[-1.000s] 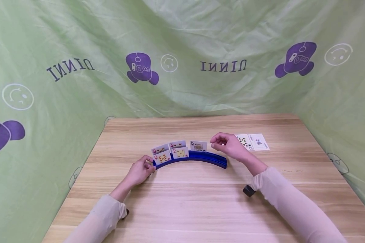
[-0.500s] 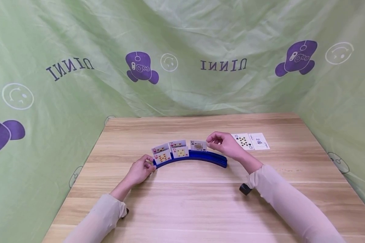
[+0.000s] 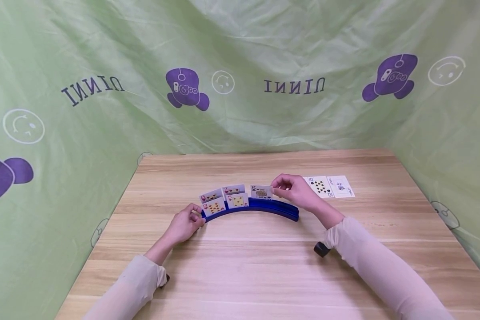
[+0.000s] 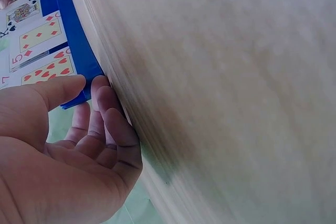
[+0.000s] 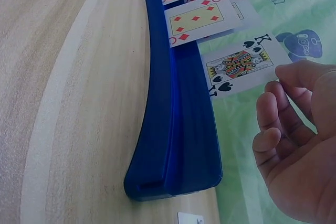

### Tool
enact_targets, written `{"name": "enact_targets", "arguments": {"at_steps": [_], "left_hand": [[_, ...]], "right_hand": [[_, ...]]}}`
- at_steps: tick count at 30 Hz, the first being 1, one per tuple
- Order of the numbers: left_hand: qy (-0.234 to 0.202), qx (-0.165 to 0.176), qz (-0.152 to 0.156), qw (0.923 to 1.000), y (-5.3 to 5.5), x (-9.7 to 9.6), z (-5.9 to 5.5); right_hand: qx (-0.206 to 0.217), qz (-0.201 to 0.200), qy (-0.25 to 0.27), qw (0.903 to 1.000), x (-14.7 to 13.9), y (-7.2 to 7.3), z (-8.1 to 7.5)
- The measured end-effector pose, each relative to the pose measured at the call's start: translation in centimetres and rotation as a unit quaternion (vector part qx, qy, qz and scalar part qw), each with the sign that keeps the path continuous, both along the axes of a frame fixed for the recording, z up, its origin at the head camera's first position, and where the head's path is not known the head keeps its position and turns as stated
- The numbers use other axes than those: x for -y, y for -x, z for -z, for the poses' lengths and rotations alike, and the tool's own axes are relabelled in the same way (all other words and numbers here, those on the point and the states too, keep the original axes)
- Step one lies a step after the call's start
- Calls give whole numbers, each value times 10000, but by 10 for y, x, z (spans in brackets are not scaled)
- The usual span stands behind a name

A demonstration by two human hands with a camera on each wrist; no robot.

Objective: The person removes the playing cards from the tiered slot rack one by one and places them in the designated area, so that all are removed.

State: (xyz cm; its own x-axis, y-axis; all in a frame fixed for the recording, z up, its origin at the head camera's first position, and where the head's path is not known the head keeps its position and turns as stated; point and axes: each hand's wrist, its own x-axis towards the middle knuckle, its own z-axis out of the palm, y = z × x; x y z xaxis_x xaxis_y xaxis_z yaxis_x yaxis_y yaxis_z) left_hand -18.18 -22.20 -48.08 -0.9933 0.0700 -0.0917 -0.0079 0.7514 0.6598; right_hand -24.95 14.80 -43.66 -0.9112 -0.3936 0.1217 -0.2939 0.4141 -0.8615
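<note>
A curved blue card holder (image 3: 278, 207) stands on the table with playing cards upright in it. My left hand (image 3: 184, 224) holds its left end between thumb and fingers, as the left wrist view shows. At the front are a hearts card (image 3: 214, 207) that looks like a nine and the five of diamonds (image 3: 237, 201). Behind them stand what looks like an eight (image 3: 208, 196) and a seven (image 3: 234, 190), both partly hidden. Farther right, in the back row, is the king of spades (image 5: 241, 66). My right hand (image 3: 296, 191) pinches its upper right corner between thumb and forefinger.
Beyond my right hand, a ten of spades (image 3: 322, 187) and a joker (image 3: 341, 186) lie face up side by side on the wooden table (image 3: 248, 271). A green printed curtain (image 3: 244, 120) hangs around the table's back and sides.
My right hand has moved left from beside the king of spades onto its edge, uncovering more of the ten of spades. The left hand has stayed at the holder's end.
</note>
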Motion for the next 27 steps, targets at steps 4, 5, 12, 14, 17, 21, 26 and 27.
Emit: {"name": "enact_targets", "arguments": {"at_steps": [4, 5, 12, 14, 17, 21, 26, 27], "left_hand": [[5, -40, 25, 10000, 0, 0, 0], [-10, -42, 15, 10000, 0, 0, 0], [-11, -10, 5, 10000, 0, 0, 0], [4, -5, 8, 10000, 0, 0, 0], [-6, 21, -7, 10000, 0, -1, -1], [-11, 41, -28, 10000, 0, -1, -1], [-7, 34, -37, 10000, 0, -1, -1], [-9, 35, -38, 10000, 0, -1, -1]], "right_hand": [[-42, 48, -27, 10000, -2, -2, -3], [-51, 68, -39, 10000, -2, -2, -4], [-139, 276, -78, 9995, -6, -2, -5], [-164, 328, -55, 9993, -8, -3, -7], [-167, 407, -39, 9990, -11, -3, -10], [-100, 473, -39, 9988, -16, -2, -13], [-93, 562, 0, 9984, -22, 0, -14], [-89, 588, 20, 9982, -23, 0, -15]]}}
